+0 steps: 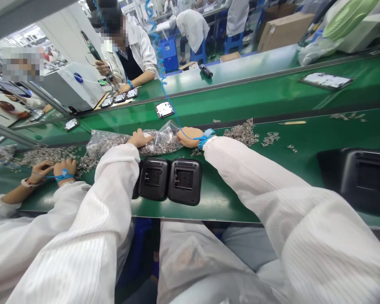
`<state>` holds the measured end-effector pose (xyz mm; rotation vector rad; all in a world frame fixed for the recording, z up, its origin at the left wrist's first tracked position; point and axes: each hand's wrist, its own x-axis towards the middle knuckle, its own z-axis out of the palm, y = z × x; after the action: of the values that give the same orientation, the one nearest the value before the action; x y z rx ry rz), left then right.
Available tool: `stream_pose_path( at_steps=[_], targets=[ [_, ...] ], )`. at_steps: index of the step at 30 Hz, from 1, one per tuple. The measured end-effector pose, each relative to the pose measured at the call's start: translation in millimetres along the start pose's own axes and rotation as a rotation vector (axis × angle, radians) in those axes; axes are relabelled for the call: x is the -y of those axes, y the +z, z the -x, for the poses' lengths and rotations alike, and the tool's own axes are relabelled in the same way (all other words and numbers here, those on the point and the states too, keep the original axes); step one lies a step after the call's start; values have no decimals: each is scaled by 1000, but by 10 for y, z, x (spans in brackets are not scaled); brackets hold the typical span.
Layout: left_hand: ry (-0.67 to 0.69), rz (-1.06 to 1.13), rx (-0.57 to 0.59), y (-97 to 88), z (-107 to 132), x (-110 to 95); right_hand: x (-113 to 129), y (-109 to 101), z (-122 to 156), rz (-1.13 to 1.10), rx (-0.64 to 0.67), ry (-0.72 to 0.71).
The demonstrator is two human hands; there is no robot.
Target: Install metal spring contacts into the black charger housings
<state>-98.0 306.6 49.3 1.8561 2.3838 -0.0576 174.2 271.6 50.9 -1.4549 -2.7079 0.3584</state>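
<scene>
A clear plastic bag (pixel 158 139) full of small metal parts lies on the green bench (pixel 234 198) in front of me. My left hand (pixel 140 137) rests on the bag's left part, fingers curled onto it. My right hand (pixel 187 136) grips the bag's right end and wears a blue wrist strap (pixel 206 137) with a coiled blue cord (pixel 158 55). Two black plastic housings (pixel 169 180) sit side by side just near of the bag, between my sleeves.
Loose piles of metal parts (pixel 243 133) lie right of the bag and at left (pixel 41 155). A co-worker's hands (pixel 55 170) work at my left. Another black housing (pixel 361 177) sits at right. Across the conveyor (pixel 240 99), a person holds a screwdriver over small boards (pixel 118 98).
</scene>
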Motion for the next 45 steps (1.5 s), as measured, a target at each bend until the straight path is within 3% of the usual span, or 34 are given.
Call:
stream_pose_path(
  at_steps=[4, 7, 10, 13, 15, 17, 21, 22, 25, 29, 33, 36, 38, 39, 41, 43, 45],
  targets=[
    [43, -34, -29, -118, 87, -38, -86, -47, 18, -21, -51, -11],
    [149, -35, -185, -288, 255, -165, -162, -96, 33, -60, -107, -52],
    [544, 18, -363, -392, 548, -404, -226, -182, 143, -134, -213, -89],
    [983, -175, -246, -394, 855, -653, -289, -283, 391, -257, -372, -114],
    [1063, -332, -189, -420, 983, -755, -335, -336, 628, -316, -475, -69],
    [987, -344, -259, -529, 1023, -770, -389, -363, 902, -374, -569, 29],
    [639, -23, -567, -896, 945, -555, -538, -333, 1451, -530, -742, 168],
    [608, 22, -593, -968, 922, -478, -578, -316, 1575, -561, -766, 183],
    [584, 66, -569, -1034, 903, -304, -677, -268, 1932, -663, -763, 241],
    [487, 40, -505, -833, 978, -312, -734, -188, 2461, -646, -847, 401],
    [506, -36, -391, -599, 1089, -462, -800, -34, 2981, -268, -915, 629],
    [655, -84, -147, -570, 1115, -550, -854, 139, 3162, -85, -871, 709],
    [771, -22, -17, -623, 1057, -645, -844, 295, 3141, -71, -856, 663],
    [800, 33, -16, -656, 999, -725, -819, 385, 3096, -94, -853, 610],
    [773, 103, -142, -699, 829, -967, -741, 578, 2966, -172, -863, 487],
    [688, 5, -270, -673, 608, -1301, -658, 754, 2836, -238, -874, 385],
    [712, -129, -131, -571, 374, -1659, -611, 875, 2754, -277, -889, 330]
  ],
)
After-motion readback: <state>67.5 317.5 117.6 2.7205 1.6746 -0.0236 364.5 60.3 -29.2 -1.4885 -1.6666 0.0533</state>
